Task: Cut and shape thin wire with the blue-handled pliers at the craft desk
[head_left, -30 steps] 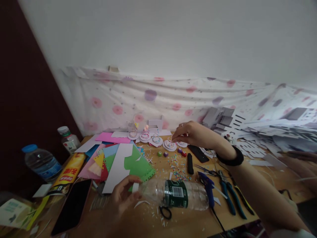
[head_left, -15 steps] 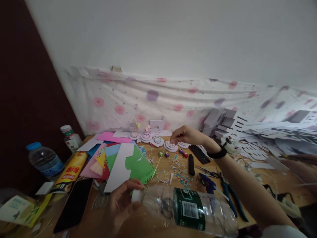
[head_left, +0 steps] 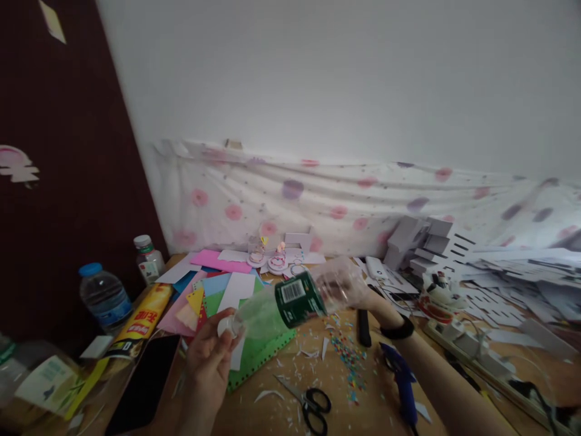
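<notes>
My left hand [head_left: 209, 357] pinches a clear plastic bottle [head_left: 261, 312] by its white-capped neck. The bottle, with a green label [head_left: 300, 300], is tilted over the table, its base up to the right. My right hand [head_left: 361, 293] is behind the base, blurred and partly seen through the plastic, so its fingers cannot be made out. Scissors [head_left: 311, 402] lie open below the bottle. A green paper sheet [head_left: 272, 357] is underneath, and small coloured beads [head_left: 349, 357] are scattered nearby. A blue glue gun [head_left: 402, 381] lies beside my right forearm.
At left are a phone [head_left: 145, 387], a yellow snack tube [head_left: 141, 318] and a blue-capped water bottle [head_left: 106, 297]. Small bead-trimmed crafts [head_left: 278, 261] stand at the back. A power strip [head_left: 485, 369] and white cut card pieces [head_left: 508, 278] occupy the right.
The bottle has risen and tilted, its base swinging up towards the back, uncovering the scissors. My right hand has gone from pinching above the paper discs to behind the bottle. The view has shifted.
</notes>
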Tool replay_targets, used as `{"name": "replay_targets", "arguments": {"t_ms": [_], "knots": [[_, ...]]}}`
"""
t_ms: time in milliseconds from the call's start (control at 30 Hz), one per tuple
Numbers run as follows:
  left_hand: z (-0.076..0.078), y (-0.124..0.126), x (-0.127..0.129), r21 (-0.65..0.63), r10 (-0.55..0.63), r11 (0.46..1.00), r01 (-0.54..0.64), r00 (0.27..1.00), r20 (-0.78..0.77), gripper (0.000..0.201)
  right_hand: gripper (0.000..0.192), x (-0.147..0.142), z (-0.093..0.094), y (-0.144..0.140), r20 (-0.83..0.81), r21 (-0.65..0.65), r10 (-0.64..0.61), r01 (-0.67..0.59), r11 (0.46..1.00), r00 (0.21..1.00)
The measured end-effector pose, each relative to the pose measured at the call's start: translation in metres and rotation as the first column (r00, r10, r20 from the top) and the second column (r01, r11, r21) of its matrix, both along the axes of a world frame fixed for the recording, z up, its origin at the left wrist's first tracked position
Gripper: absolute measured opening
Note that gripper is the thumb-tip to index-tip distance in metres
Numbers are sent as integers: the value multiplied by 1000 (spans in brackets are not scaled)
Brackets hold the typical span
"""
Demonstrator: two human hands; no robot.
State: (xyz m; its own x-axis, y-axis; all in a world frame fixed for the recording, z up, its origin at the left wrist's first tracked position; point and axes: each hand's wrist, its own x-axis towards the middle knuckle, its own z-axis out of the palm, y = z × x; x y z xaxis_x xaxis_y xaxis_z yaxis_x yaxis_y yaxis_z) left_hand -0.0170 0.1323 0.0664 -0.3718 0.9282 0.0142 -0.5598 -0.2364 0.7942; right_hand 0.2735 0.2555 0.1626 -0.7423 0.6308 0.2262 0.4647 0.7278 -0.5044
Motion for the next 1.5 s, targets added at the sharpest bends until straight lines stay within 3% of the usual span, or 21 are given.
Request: {"name": "replay_targets", "arguments": {"t_ms": [100,200,333,467,633,767,833,1000,1133,1300,1500], "knots": [[-1,18,0,42,107,993,-109,993,42,46,30,-7,2,-13,7,9,-25,25,1000,1000],[-2,33,7,79,254,965,-252,967,-22,47,30,-19,4,-31,32,68,-106,104,992,994],[-1,47,17,107,390,919,-380,915,-99,45,22,-38,3,-56,101,198,-258,234,952,961],[2,49,21,172,484,873,-455,851,-205,38,23,-53,3,-72,195,326,-346,272,905,918],[-2,39,18,266,494,868,-420,789,-366,31,30,-58,18,-74,281,430,-366,225,875,887],[-9,33,13,413,489,871,-268,563,-666,24,22,-59,32,-71,332,443,-284,117,889,900],[-9,30,9,423,442,891,-163,515,-734,21,20,-59,38,-67,321,438,-254,95,894,912],[-1,14,-6,250,153,965,77,607,-779,16,17,-46,47,-48,230,313,-95,19,949,969],[6,1,-19,136,-67,958,252,658,-750,20,18,-35,43,-30,96,90,102,-111,990,990],[14,-4,-22,156,-156,944,291,809,-567,24,42,-32,22,-19,-87,-107,185,-194,975,979],[18,-2,-12,217,-156,945,247,918,-365,35,48,-27,4,-35,-228,-168,120,-160,973,966]]}}
